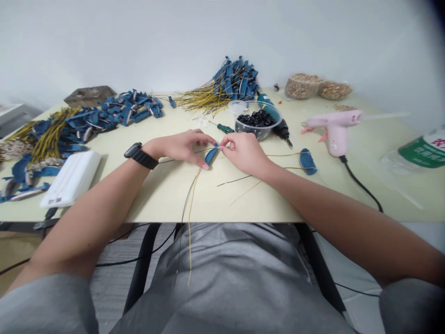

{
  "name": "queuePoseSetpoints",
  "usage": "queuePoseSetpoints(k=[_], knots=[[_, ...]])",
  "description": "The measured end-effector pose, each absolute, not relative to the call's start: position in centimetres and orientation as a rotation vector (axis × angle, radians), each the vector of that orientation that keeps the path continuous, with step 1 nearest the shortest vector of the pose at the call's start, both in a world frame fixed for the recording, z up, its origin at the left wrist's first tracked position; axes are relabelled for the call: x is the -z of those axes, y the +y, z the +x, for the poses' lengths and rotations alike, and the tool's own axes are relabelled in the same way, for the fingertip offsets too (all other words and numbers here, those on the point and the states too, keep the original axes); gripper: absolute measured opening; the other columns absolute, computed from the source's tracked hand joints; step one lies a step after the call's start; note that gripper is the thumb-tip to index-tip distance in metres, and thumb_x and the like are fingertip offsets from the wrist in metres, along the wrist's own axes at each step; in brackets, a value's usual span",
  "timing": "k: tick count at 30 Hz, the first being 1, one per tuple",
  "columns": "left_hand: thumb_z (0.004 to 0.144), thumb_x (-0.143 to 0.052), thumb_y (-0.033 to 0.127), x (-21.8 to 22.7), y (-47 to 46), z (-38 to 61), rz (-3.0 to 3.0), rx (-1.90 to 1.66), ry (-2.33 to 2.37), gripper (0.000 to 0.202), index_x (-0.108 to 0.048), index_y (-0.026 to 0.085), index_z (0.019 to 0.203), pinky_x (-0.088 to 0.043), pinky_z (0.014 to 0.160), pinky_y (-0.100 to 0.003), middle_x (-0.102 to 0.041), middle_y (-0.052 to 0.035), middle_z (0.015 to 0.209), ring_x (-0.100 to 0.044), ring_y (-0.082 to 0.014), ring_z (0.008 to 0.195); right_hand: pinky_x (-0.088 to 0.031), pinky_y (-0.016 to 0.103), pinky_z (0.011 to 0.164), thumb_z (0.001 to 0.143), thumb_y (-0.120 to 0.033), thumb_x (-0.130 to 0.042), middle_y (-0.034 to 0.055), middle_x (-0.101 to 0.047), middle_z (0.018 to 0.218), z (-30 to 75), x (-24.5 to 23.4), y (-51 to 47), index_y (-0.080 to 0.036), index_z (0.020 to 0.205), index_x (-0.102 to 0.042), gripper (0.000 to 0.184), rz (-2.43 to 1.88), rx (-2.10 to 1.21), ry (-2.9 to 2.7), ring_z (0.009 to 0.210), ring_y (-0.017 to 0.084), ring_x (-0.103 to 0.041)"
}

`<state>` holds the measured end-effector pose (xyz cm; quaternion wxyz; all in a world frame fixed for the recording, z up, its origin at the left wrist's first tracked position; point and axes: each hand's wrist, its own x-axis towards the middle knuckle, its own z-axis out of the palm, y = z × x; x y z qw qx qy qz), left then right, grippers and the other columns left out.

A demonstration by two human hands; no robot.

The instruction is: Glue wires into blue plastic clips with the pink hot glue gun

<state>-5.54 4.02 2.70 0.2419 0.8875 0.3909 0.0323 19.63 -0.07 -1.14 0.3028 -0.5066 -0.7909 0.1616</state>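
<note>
My left hand [192,146] is closed on a small blue piece [210,156], thumb below it and fingers at its upper end. Thin yellow and black wires [191,199] run from the piece down past the table's front edge. The fingertips of my right hand [239,149] pinch together at the piece's upper tip; a tiny pale bit shows there, too small to name. Right of that hand lies another blue piece [308,161] with wires, flat on the table. Just behind my hands are a green-handled screwdriver [225,128] and a clear bowl [259,131] of small black parts.
A pink glue gun [335,130] with a cord stands at right, near a green-labelled bottle [424,150]. Wired blue pieces [236,79] are heaped at the back, more [114,111] at left. A white power bank [73,178], a dark green tool [282,130] and bagged tan bits [302,86] lie around.
</note>
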Motion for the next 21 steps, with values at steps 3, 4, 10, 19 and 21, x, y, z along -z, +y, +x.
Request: queuePoseSetpoints(k=[3, 4, 10, 19, 21], knots=[[0.071, -0.088, 0.081, -2.73, 4.05, -5.53, 2.427, -0.077, 1.072, 0.100, -0.073, 0.030, 0.156, -0.045, 0.127, -0.049, -0.067, -0.0154, 0.158, -0.062, -0.0394, 0.145, -0.047, 0.033, 0.081, 0.101, -0.016, -0.075, 0.0036, -0.078, 0.083, 19.56, 1.03, -0.07, -0.018, 0.102, -0.088, 0.014, -1.347, -0.435, -2.100, 0.079, 0.020, -0.066], [0.071, -0.088, 0.081, -2.73, 4.05, -5.55, 2.429, -0.075, 1.074, 0.100, -0.073, 0.030, 0.156, -0.045, 0.127, -0.049, -0.068, -0.0152, 0.158, -0.062, -0.0395, 0.144, -0.047, 0.033, 0.081, 0.101, -0.015, -0.075, 0.0037, -0.078, 0.083, 19.55, 1.00, -0.07, -0.018, 0.102, -0.088, 0.014, -1.349, -0.436, -2.101, 0.079, 0.020, -0.066], [0.072, -0.090, 0.079, -2.57, 4.23, -5.73, 2.423, -0.084, 1.069, 0.101, -0.072, 0.028, 0.158, -0.045, 0.126, -0.049, -0.068, -0.0159, 0.156, -0.062, -0.0402, 0.144, -0.046, 0.033, 0.082, 0.101, -0.014, -0.074, 0.0035, -0.077, 0.082, 19.46, 0.96, -0.08, -0.017, 0.102, -0.089, 0.015, -1.357, -0.418, -2.118, 0.078, 0.019, -0.065], [0.071, -0.092, 0.080, -1.97, 4.88, -5.94, 2.434, -0.112, 1.032, 0.102, -0.073, 0.026, 0.155, -0.048, 0.117, -0.047, -0.069, -0.0159, 0.150, -0.064, -0.0377, 0.134, -0.043, 0.033, 0.080, 0.104, -0.015, -0.075, 0.0049, -0.077, 0.081, 19.40, 0.74, -0.01, -0.014, 0.104, -0.090, 0.015, -1.368, -0.415, -2.141, 0.075, 0.019, -0.062], [0.070, -0.093, 0.080, -1.97, 4.84, -5.95, 2.431, -0.122, 1.031, 0.103, -0.074, 0.026, 0.155, -0.049, 0.116, -0.046, -0.069, -0.0158, 0.149, -0.065, -0.0368, 0.132, -0.044, 0.033, 0.080, 0.104, -0.014, -0.075, 0.0050, -0.078, 0.082, 19.39, 0.73, -0.01, -0.014, 0.104, -0.090, 0.015, -1.365, -0.417, -2.143, 0.076, 0.019, -0.063]])
